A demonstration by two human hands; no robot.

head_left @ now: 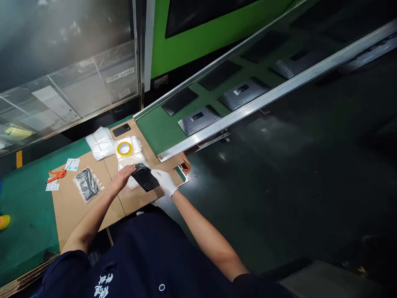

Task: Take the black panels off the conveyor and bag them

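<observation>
A black perforated panel (145, 179) is tilted between my hands above the near side of the cardboard-covered table. My right hand (165, 182), in a white glove, grips its right side. My bare left hand (123, 177) has its fingers together on the panel's upper left edge; its thumb is hidden. Shiny film shows near the panel's top edge, and I cannot tell whether a bag covers it. Under and behind the panel lies a stack of clear plastic bags (136, 147), with a yellow tape roll (124, 149) on top.
A green conveyor belt (151, 131) carrying several black panels (200, 118) slopes to the table, with metal side rails. On the cardboard (70, 207) lie a bagged dark part (87, 184) and orange-handled cutters (57, 176). A phone (121, 130) and another bag stack (99, 142) lie farther back.
</observation>
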